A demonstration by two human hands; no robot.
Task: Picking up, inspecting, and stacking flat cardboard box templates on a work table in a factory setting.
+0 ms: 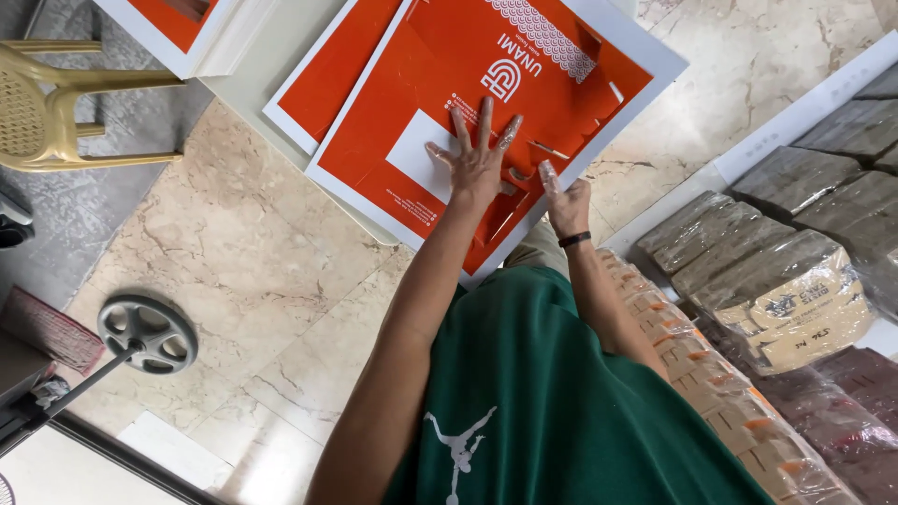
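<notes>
A large orange printed cardboard sheet (pixel 468 75) with a white border and die-cut flaps lies flat on a pale table (pixel 253 65). My left hand (pixel 479 161) presses flat on it near its front edge, fingers spread wide. My right hand (pixel 567 201), with a black band on the wrist, pinches the sheet's near right edge, thumb on top of a cut flap. A second orange sheet (pixel 327 79) lies under the first, to the left.
A stack of similar sheets (pixel 182 28) sits at the top left. A tan plastic chair (pixel 56 112) and a wheeled stand (pixel 148 334) are on the marble floor at left. Plastic-wrapped bundles (pixel 786 281) are stacked at right, close to my right arm.
</notes>
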